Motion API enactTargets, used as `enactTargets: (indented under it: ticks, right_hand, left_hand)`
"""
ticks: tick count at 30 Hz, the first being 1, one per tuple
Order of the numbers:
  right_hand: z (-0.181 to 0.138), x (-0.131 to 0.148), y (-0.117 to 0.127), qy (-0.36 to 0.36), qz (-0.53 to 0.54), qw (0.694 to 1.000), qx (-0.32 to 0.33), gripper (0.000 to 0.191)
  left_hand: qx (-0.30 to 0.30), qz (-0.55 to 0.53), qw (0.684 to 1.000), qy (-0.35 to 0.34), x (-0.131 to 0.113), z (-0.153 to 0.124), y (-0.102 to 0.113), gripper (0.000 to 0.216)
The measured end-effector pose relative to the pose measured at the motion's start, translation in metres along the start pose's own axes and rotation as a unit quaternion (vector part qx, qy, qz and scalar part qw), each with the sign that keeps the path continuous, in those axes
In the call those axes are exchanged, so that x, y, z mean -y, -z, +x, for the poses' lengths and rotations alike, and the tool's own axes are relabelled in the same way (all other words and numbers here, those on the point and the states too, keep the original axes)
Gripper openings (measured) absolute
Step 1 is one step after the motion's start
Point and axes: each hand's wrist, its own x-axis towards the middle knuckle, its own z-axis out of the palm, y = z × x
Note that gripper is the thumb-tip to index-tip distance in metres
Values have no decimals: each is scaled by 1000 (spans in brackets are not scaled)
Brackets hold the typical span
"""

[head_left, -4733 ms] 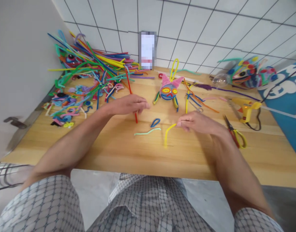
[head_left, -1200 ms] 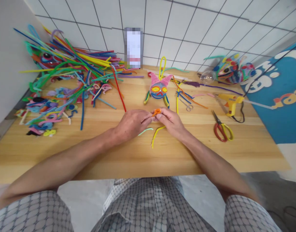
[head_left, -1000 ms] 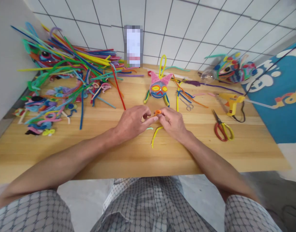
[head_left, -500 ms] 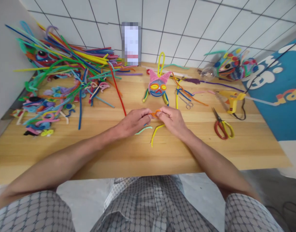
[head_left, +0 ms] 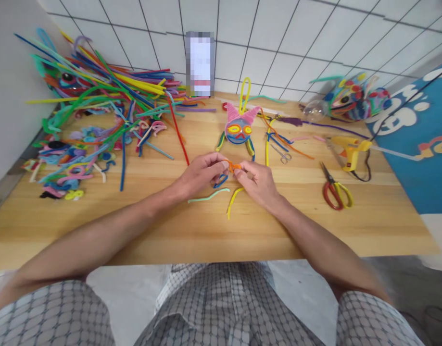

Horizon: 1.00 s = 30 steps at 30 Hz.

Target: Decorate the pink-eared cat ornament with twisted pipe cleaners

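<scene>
Between my two hands is a short, bent orange pipe cleaner. My left hand pinches its left end, and my right hand pinches the right end. Just below my left fingers lies a looped blue pipe cleaner. A mint-green piece and a yellow piece rest on the table near my hands. Beyond them sits a small cat-like figure with pink ears, yellow-ringed eyes and a yellow loop on top.
Many coloured pipe cleaners are heaped at the left. To the right lie scissors, a yellow glue gun and small metal scissors. A phone leans on the tiled wall. A colourful fish-like figure sits at the back right.
My left fingers have loosened and shifted, showing more of the orange pipe cleaner and the blue loop below. The view has moved slightly.
</scene>
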Motion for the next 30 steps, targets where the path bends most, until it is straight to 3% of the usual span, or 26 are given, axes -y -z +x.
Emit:
enactTargets:
  ticks: [2,5,8,10,12,15,17,19,26,30]
  right_hand:
    - [0,0,0,-1,5,1000,1,29]
    - [3,-3,-1,-82,116,989,26,27]
    - [8,-9,-3,-170,280,941,90,25]
    - [9,-12,-4,-188,317,922,119,25]
    - [7,-13,-4,-147,257,952,81,24]
    - [2,-13,0,23,61,997,-34,29]
    - [0,-14,3,140,-51,987,-64,33]
    - [1,-16,7,212,-119,968,-61,32]
    - [5,-20,7,289,-204,935,-16,17]
    - [1,-15,3,256,-126,957,-42,14]
  left_hand:
    - [3,-35,999,11,0,2,0,26]
    - [11,-45,999,6,0,1,-1,29]
    - [5,-7,1000,-26,-2,-1,-2,30]
    - [-9,7,999,-31,-4,-2,-3,30]
    - [-23,5,1000,-12,-4,-3,-3,29]
    - [-37,-18,999,23,-4,0,-1,26]
    - [-41,-43,998,37,-3,1,-1,23]
    - [-39,-65,996,51,-2,2,-1,21]
    - [2,-71,994,85,0,2,-4,17]
    - [26,-16,998,59,0,-3,-8,20]
